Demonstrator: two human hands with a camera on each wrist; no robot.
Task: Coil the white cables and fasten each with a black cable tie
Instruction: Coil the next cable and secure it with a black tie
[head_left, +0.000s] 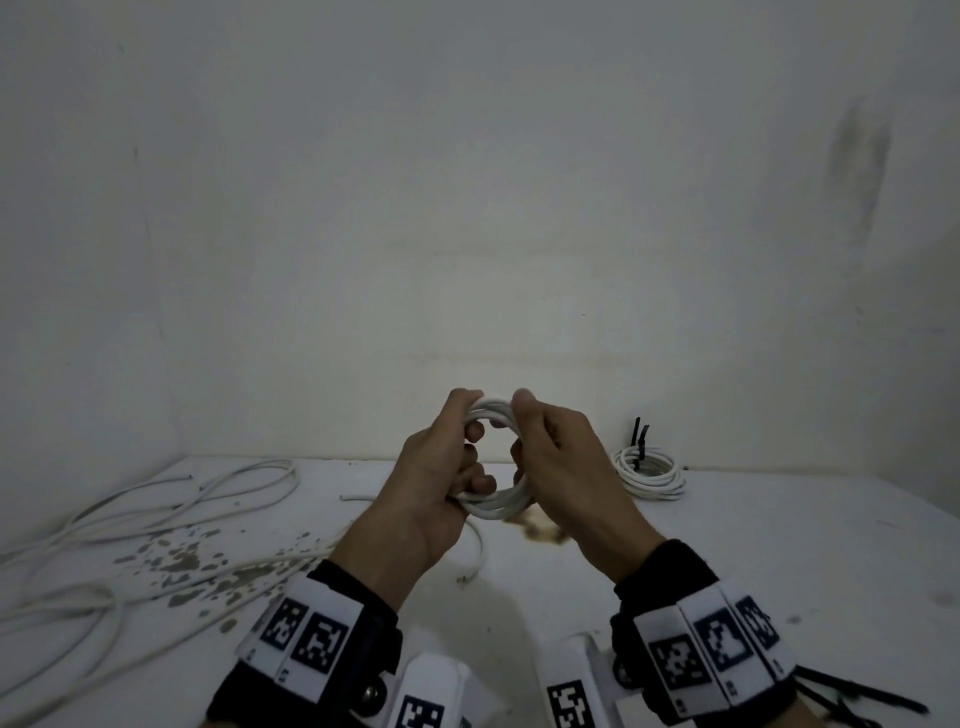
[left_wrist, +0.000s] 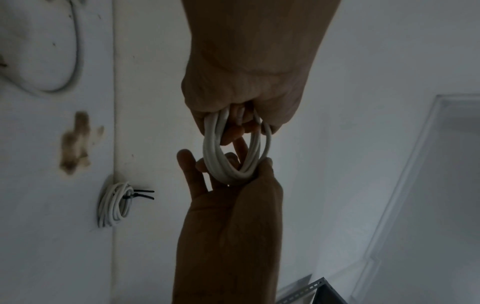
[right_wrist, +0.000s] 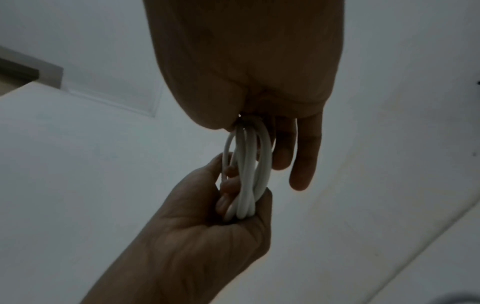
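I hold a coil of white cable (head_left: 493, 506) upright above the table, between both hands. My left hand (head_left: 441, 462) grips its left side, thumb on top and fingers curled through the loop. My right hand (head_left: 550, 452) pinches the right side, thumb over the top strands. A short tail of the cable (head_left: 475, 551) hangs below. In the left wrist view the coil (left_wrist: 233, 160) runs from my left hand (left_wrist: 241, 92) down into my right hand (left_wrist: 233, 205). In the right wrist view the coil (right_wrist: 249, 168) lies between my right hand (right_wrist: 246, 72) and my left hand (right_wrist: 207, 226).
A finished coil (head_left: 649, 473) bound with black cable ties (head_left: 640, 436) lies at the back right by the wall. Loose white cables (head_left: 156, 519) sprawl over the left of the stained white table (head_left: 779, 545). Spare black ties (head_left: 857, 701) lie at the near right.
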